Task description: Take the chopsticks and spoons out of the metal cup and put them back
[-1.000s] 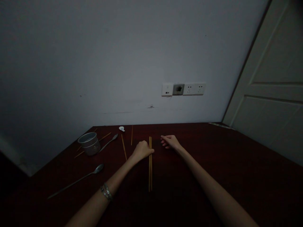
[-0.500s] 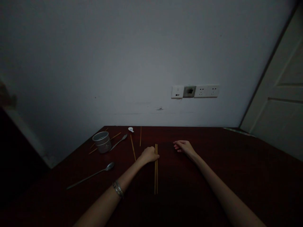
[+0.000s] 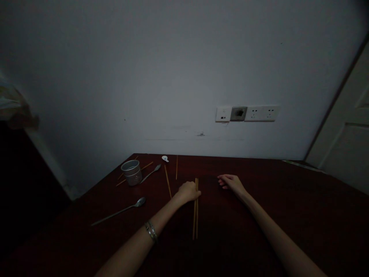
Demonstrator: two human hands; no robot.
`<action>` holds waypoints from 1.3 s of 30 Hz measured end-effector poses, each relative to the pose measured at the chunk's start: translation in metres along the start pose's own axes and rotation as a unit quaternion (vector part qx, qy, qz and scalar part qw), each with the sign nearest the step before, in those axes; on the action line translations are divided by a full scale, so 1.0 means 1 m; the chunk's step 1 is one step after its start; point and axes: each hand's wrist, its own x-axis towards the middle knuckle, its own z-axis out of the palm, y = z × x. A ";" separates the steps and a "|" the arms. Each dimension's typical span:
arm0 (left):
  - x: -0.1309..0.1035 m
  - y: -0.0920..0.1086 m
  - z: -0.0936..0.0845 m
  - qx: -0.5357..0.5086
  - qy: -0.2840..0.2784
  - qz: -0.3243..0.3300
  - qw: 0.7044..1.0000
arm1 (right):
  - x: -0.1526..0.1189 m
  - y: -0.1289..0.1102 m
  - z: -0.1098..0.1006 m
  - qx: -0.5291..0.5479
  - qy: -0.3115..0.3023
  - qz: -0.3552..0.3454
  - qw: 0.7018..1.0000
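The pair of chopsticks (image 3: 197, 219), in the head view, is to the right of the metal cup (image 3: 133, 176) and nearer to the person, the two lying almost side by side and parting slightly at their near ends. The left hand (image 3: 187, 191) has its fingers closed around them close to their far ends, the thumb laid across the top; I cannot tell whether the chopsticks rest on the dark red table (image 3: 273, 192) or are lifted a little. A bracelet (image 3: 151, 231) circles the left wrist. The right hand (image 3: 233, 183), well to the right of the cup, has its fingers half curled and loosely parted, gripping nothing that shows. A metal utensil (image 3: 151, 173) slants away just right of the cup, its head too dim to identify. Farther right of the cup are two single chopsticks, one slanting (image 3: 168, 181) and one nearly straight (image 3: 177, 167), with a small white spoon (image 3: 165, 158) beyond. Two more sticks, one longer (image 3: 147, 166) and one shorter (image 3: 121, 175), pass behind the cup. A long-handled spoon (image 3: 127, 209) lies on the near side of the cup.
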 end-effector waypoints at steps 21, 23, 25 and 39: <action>0.005 -0.018 -0.027 -0.032 0.038 -0.006 0.999 | 0.001 -0.007 0.004 -0.060 0.007 0.020 0.998; 0.008 -0.032 -0.041 -0.041 0.058 -0.024 0.997 | 0.000 -0.008 0.004 -0.061 0.009 0.023 0.998; 0.013 -0.050 -0.054 -0.056 0.076 -0.047 0.994 | -0.001 -0.011 0.005 -0.059 0.010 0.033 0.998; 0.042 -0.133 -0.046 -0.061 0.082 -0.181 0.978 | 0.058 -0.063 0.136 -0.166 -0.119 -0.067 0.977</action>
